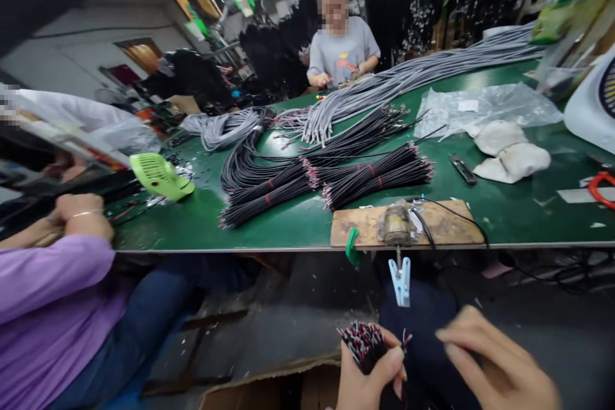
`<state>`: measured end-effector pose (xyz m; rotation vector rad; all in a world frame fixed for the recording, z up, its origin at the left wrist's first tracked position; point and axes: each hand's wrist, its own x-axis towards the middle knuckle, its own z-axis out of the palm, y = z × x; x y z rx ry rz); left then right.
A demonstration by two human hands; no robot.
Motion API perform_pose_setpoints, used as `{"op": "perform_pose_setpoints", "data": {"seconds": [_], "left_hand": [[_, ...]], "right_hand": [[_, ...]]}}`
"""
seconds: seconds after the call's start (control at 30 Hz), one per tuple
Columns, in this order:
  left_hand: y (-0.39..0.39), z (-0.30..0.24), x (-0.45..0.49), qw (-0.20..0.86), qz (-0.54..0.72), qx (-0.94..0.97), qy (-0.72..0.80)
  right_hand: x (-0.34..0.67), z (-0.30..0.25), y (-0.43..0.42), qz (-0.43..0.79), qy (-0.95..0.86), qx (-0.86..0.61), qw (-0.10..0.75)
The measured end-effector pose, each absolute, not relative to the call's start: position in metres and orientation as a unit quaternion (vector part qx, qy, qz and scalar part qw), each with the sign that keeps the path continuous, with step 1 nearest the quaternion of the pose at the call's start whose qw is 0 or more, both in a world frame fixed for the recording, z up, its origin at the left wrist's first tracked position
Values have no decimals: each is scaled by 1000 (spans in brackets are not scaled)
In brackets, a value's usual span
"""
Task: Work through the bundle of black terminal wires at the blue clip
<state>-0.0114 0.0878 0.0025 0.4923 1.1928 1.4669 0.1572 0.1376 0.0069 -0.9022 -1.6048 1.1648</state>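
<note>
At the bottom of the view, my left hand (369, 375) is closed around a bundle of thin black cables (362, 343) whose ends show red, white and black wires. One cable end (406, 339) stands apart from the bundle, by the thumb and fingertips. To its right is my right hand (494, 359), a little blurred, with thumb and forefinger slightly apart and nothing visible between them. Above both hands, a light blue clothes peg (400, 282) hangs from the shaft of a small motor (396, 224) on a wooden board (446, 221).
Tied black cable bundles (269, 195) and grey cables (365, 93) lie on the green table (519, 218). A cutter knife (462, 170), white gloves (512, 150) and a green fan (161, 176) are there too. A cardboard box (269, 391) sits below. Co-workers sit at left and across.
</note>
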Motion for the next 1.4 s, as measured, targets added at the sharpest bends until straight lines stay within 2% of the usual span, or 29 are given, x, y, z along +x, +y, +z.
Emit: {"op": "perform_pose_setpoints", "data": {"seconds": [0.17, 0.4, 0.53, 0.63, 0.73, 0.9, 1.2, 1.4], "left_hand": [[90, 1, -13, 588, 595, 232, 497], [98, 3, -20, 587, 564, 254, 522], [102, 3, -29, 486, 560, 387, 548], [108, 6, -36, 433, 547, 474, 538], [114, 10, -40, 414, 566, 486, 522], [120, 11, -43, 371, 605, 460, 534], [127, 14, -41, 376, 548, 444, 600], [126, 16, -30, 486, 577, 313, 577]], "right_hand": [[139, -5, 158, 579, -653, -285, 395], [132, 6, 169, 564, -686, -228, 399], [134, 5, 181, 635, -655, -199, 357], [126, 0, 194, 709, -562, -240, 352], [110, -1, 206, 751, -459, -289, 377], [87, 10, 214, 801, -383, -274, 370], [81, 11, 213, 834, -321, -208, 397], [79, 5, 211, 855, -302, -180, 382]]}}
